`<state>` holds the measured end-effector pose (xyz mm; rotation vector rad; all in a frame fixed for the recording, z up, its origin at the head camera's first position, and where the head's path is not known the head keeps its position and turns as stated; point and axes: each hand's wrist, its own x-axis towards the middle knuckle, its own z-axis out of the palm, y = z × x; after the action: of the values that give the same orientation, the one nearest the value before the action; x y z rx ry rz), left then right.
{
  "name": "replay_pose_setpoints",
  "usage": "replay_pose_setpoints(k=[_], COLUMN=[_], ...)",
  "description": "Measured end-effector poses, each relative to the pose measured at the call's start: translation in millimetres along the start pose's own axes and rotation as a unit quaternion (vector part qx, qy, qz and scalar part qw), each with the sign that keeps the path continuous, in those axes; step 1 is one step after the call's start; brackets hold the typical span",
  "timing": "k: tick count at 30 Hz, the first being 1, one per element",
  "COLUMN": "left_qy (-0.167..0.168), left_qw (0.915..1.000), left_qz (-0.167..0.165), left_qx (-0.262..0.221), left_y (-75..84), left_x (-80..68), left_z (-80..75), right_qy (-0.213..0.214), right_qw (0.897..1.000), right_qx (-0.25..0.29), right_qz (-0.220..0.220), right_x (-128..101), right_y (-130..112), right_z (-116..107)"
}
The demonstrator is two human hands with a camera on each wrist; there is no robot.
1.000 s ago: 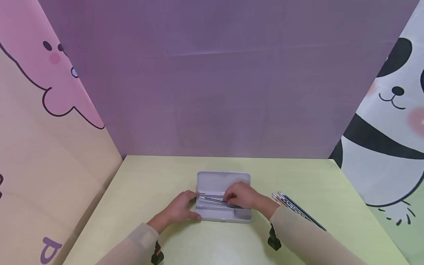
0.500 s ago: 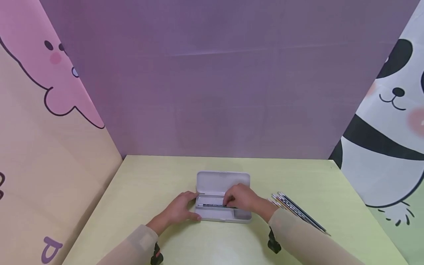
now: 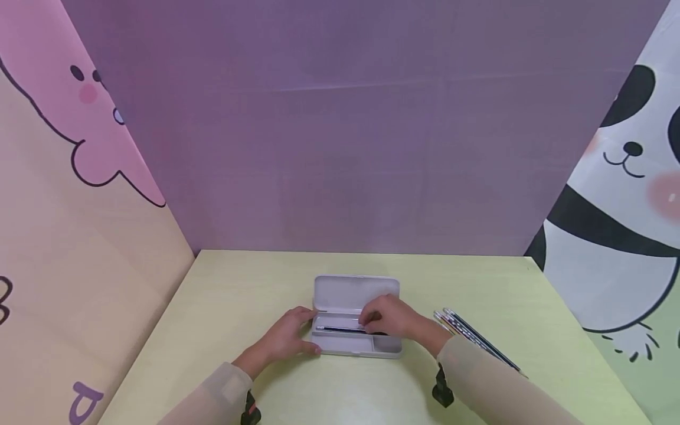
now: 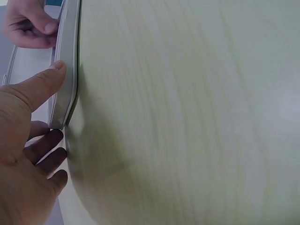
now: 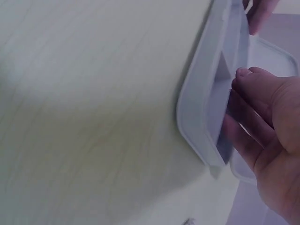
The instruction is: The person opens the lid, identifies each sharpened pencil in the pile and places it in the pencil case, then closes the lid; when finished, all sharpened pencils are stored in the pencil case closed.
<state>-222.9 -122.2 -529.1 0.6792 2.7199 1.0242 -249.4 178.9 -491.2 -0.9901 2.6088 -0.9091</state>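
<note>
Left hand [image 3: 284,339] braces the left end of the open pencil case [image 3: 355,319], thumb on the near rim, fingers loosely spread, not wrapped round it. Keep it there so the case cannot slide on the desk [image 3: 223,295].

Between the hands, one dark pencil [image 3: 340,329] lies flat in the long compartment.

Right hand [image 3: 390,316] is over its right end, fingertips curled down at it; whether they pinch it I cannot tell. Seat it parallel to the divider, then lift straight off.

Right of that hand, spare pencils [image 3: 473,337] wait near.
</note>
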Motion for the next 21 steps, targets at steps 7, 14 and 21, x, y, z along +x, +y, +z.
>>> replay_pose_setpoints(k=[7, 14, 21], left_qy=[0.004, 0.003, 0.006], left_qw=[1.0, 0.9998, 0.999], left_qz=[0.005, -0.004, -0.021], left_qx=[0.007, 0.021, 0.04], left_y=[-1.7, -2.2, 1.0], left_x=[-0.7, -2.0, -3.7], left_z=[1.2, 0.7, -1.1], right_qy=[0.029, 0.056, 0.08], right_qw=[0.999, 0.997, 0.993], right_qx=[0.039, 0.023, -0.008], right_qz=[0.0, 0.042, 0.083], right_x=[-15.7, -49.2, -95.9], right_y=[1.9, 11.9, 39.6], right_z=[-27.1, -63.9, -88.9])
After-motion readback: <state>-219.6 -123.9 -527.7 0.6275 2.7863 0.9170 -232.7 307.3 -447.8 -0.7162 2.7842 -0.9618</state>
